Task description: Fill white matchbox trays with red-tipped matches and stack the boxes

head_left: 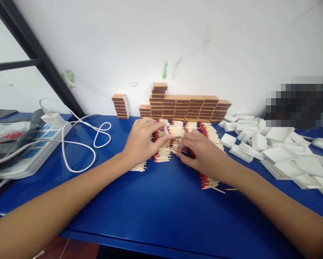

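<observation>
My left hand (141, 142) grips a small white matchbox tray (166, 130) by its ends, between thumb and fingers. Pale matchsticks seem to lie inside the tray, though the fingers partly cover it. Just to the right, my right hand (204, 153) is closed in a pinch on matchsticks (174, 151); how many cannot be made out. Beneath and around both hands, rows of red-headed matches (162, 155) are spread over the blue table (156, 212). Another row of matches (211, 135) runs behind my right hand and shows again below its wrist.
Brown matchboxes (183, 108) are stacked against the white wall, with a separate small stack (120, 107) to their left. White empty trays (282, 151) are heaped at the right. A power strip (26, 162) and looped white cable (92, 165) lie at the left.
</observation>
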